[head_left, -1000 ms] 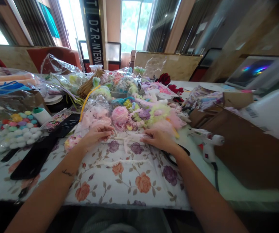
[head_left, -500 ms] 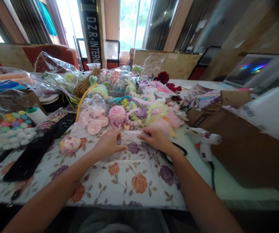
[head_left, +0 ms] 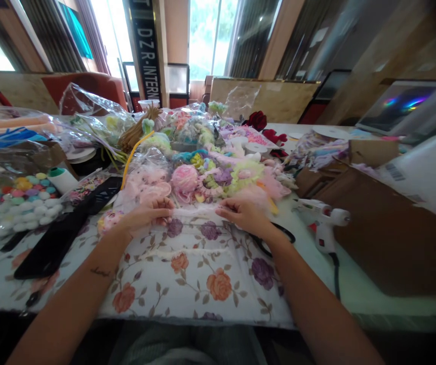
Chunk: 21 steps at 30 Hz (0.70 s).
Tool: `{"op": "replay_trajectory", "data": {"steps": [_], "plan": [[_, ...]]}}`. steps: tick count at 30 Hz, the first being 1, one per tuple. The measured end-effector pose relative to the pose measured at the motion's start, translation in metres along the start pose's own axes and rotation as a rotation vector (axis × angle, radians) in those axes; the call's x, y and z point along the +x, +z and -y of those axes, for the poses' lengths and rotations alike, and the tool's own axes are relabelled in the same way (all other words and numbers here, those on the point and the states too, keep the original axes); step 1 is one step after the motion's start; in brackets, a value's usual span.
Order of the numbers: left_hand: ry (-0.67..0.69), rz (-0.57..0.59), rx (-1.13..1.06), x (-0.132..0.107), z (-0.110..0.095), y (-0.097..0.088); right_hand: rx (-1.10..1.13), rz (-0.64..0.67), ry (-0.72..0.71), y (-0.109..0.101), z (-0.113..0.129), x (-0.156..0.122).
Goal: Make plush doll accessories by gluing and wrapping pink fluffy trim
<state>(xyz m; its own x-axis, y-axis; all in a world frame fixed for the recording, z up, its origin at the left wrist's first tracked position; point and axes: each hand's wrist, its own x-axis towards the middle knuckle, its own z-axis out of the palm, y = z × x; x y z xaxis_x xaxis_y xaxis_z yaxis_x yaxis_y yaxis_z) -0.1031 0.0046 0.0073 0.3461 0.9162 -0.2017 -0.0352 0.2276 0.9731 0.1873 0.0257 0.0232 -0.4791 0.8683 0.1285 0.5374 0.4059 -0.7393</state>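
Note:
A sheer white strip of fabric (head_left: 195, 211) stretches between my two hands just above the flowered cloth (head_left: 142, 299). My left hand (head_left: 153, 212) is closed in a pinch at the strip's left end. At the other end my right hand (head_left: 242, 215) pinches it between thumb and fingers. A thin white frayed trim (head_left: 191, 252) lies across the cloth nearer to me. Under my right wrist, the black handles of what look like scissors (head_left: 288, 232) show in part. A pastel round ornament (head_left: 108, 222) sits beside my left forearm, partly hidden by it.
A white glue gun (head_left: 324, 218) stands right of my right arm, by a cardboard box (head_left: 385, 238). Yarn and tulle pieces (head_left: 221, 175) heap up behind my hands. Left are a long black case-like object (head_left: 46, 248), bagged pompoms (head_left: 31, 208) and a thread spool (head_left: 62, 181).
My left hand has moved left, away from my right hand, and its spread thumb and fingers have closed on the strip. The strip is now drawn out between both hands.

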Motion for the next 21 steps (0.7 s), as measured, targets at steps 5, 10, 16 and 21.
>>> {"op": "replay_trajectory", "data": {"steps": [5,10,16,21], "plan": [[0.071,-0.150,0.135,-0.001,-0.003,-0.007,-0.007,0.045,0.020,0.001,-0.002,0.001],[0.121,-0.294,0.392,-0.002,-0.007,-0.012,-0.062,0.131,0.050,-0.009,-0.003,-0.003],[0.117,-0.276,0.731,-0.003,-0.006,-0.023,-0.162,0.102,0.050,-0.024,-0.017,-0.007],[0.147,-0.066,1.019,-0.008,-0.006,-0.037,-0.292,0.141,0.049,-0.019,-0.016,-0.005]]}}
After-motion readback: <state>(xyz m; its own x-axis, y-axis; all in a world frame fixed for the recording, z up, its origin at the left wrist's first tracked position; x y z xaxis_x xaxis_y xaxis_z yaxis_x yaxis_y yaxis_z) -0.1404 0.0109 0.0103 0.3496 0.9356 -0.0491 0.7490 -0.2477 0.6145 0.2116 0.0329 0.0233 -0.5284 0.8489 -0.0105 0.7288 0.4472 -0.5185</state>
